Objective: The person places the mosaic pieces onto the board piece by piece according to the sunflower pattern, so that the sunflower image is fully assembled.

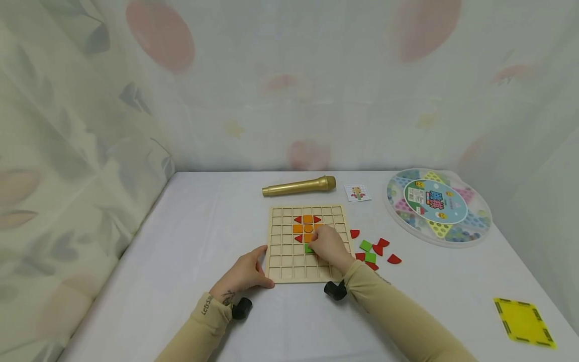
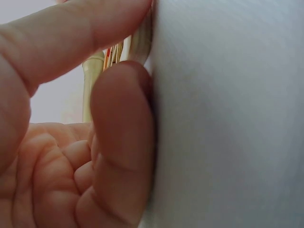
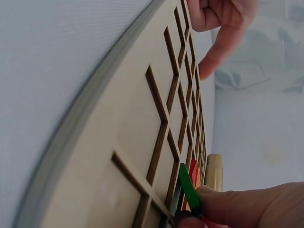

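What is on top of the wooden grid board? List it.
On the board lie orange pieces and three visible red triangles; the right hand pinches a tilted green piece at a cell. That hand covers several cells, so anything beneath it cannot be seen.

- left hand [image 1: 242, 271] at grid board [image 1: 286, 261]'s left edge
- right hand [image 1: 332, 246] pinching green tile [image 1: 308, 249] over the board
- gold mic [image 1: 298, 186] behind board
- loose red bits [image 1: 394, 259] right of board
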{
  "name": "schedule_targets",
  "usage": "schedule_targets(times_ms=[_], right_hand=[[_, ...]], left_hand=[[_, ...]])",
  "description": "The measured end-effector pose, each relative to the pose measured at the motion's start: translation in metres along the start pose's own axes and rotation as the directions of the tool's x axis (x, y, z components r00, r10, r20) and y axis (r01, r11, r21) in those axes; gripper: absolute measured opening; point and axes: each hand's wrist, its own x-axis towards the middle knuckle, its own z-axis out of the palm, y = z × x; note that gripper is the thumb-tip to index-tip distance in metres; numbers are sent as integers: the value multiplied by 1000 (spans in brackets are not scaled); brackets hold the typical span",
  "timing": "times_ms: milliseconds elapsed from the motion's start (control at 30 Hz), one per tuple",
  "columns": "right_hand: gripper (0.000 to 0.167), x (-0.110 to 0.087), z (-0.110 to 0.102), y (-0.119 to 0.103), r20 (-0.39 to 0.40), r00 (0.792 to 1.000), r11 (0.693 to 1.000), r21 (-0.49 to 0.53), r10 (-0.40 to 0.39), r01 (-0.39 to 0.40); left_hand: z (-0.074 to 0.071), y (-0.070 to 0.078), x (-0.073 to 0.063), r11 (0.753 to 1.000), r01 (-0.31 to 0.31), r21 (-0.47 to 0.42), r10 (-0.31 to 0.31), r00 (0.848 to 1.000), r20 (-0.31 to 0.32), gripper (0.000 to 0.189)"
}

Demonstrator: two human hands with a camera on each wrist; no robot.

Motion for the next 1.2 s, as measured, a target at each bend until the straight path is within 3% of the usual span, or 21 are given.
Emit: schedule_targets(times_ms=[400,533,633,700,800,900,1033,1200], right_hand=[[27,-2,4,-9,-19,999,982,-185,38,-40],[24,-4,2,-9,-32,999,975,-222,-9,2],[14,-8,-8,-8,-87,994,960,-275,-73,47],[19,-10,-18,-5,-139,985,945,-323,-101,51],[35,-12,-39,5,-200,973,917,-399,-115,27],[41,-15,-60,23,-217,972,897,-442,-89,-16],[42,-19,-79,49,-190,982,872,-483,-22,-74],[39,-24,-85,70,-121,990,858,-499,69,-121]], left_hand=[[0,-2,1,1000,-4,20,4,1000,-8,103],[0,-2,0,1000,1,17,-1,1000,-7,103],[0,-2,0,1000,1,12,-1,1000,-4,103],[0,-2,0,1000,-1,9,1,1000,-1,103],[0,-1,1,1000,-8,18,8,1000,0,103],[-1,-1,0,1000,-13,21,13,1000,1,102],[-2,0,-1,1000,-21,20,21,1000,3,102],[-1,0,-1,1000,-26,11,26,1000,4,102]])
